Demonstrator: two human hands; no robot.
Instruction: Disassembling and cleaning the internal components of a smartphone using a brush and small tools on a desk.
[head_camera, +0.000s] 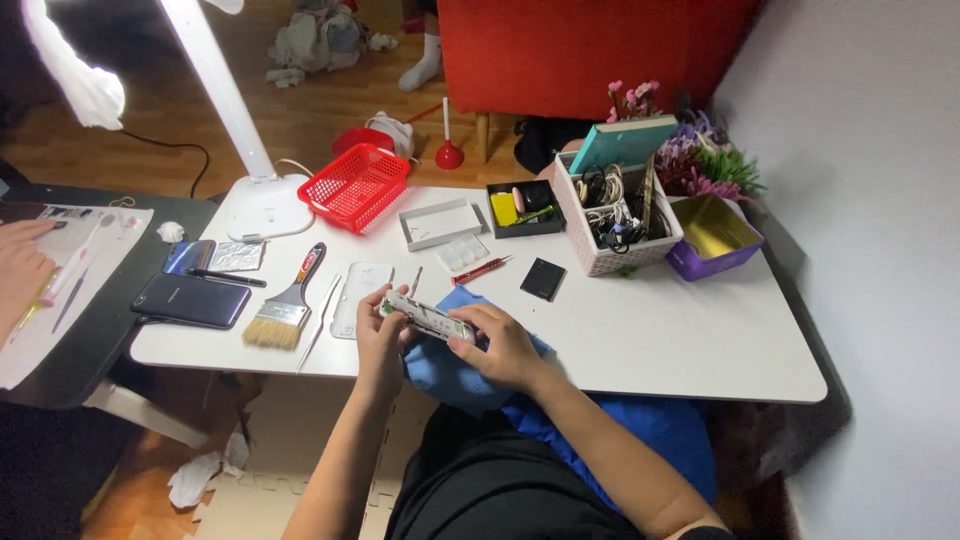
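Observation:
Both my hands hold a small opened phone body (428, 318), white with green parts showing, tilted above a blue cloth (452, 372) at the near edge of the white table (660, 330). My left hand (378, 335) grips its left end. My right hand (505, 345) grips its right end from above. A white phone back cover (356, 290) lies just left of my hands, with thin metal tools (322, 320) beside it.
A paintbrush (285, 305), dark phone (190, 300), red-handled screwdriver (480, 270), black square part (543, 279), white tray (440, 222), red basket (355, 185), lamp base (265, 205), cable box (615, 215) and purple box (715, 240) sit on the table. Another person's hand (20, 265) is at far left.

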